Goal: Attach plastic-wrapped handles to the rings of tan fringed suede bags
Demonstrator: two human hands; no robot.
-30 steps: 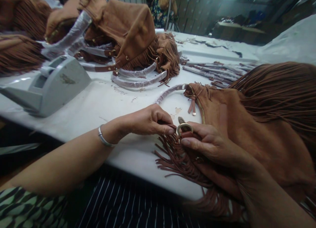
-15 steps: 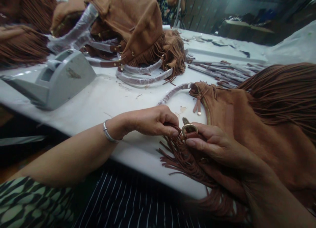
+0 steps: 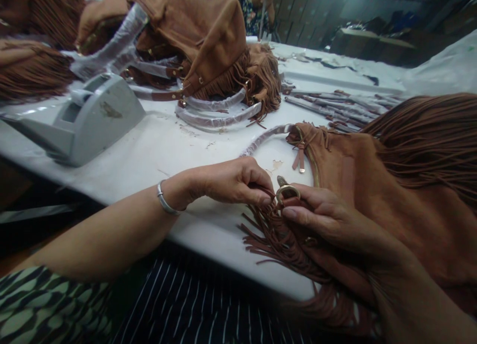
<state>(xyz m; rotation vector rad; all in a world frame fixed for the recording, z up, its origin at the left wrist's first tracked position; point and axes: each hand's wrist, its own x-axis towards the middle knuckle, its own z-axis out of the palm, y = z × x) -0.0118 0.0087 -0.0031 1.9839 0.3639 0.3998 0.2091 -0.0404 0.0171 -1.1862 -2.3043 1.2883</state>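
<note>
Change: barely shifted since half a second ago; ring (image 3: 287, 190) a touch higher, both pinches kept.
Left hand (image 3: 231, 180): fingertips pressed together on a thin strand of the fringe (image 3: 272, 235), just beside the ring; bracelet (image 3: 165, 204) on the wrist.
Right hand (image 3: 328, 220): thumb and forefinger pinching the ring by its brown tab.
Ring: between the two hands, near the table's front edge, at the near corner of the bag (image 3: 391, 195); long axis lying left to right, small tongue poking up and away.
Fringe: fanned down and to the left, hanging over the edge of the table (image 3: 156, 150).
Around: tape dispenser (image 3: 93, 118) well off to the left; pile of bags (image 3: 208, 41) and wrapped handles (image 3: 219, 116) farther back; strips (image 3: 335, 105) at the far right.
In the way: loop handle (image 3: 261, 138) curving just behind the left hand.
Room: bare tabletop between tape dispenser and hands.
</note>
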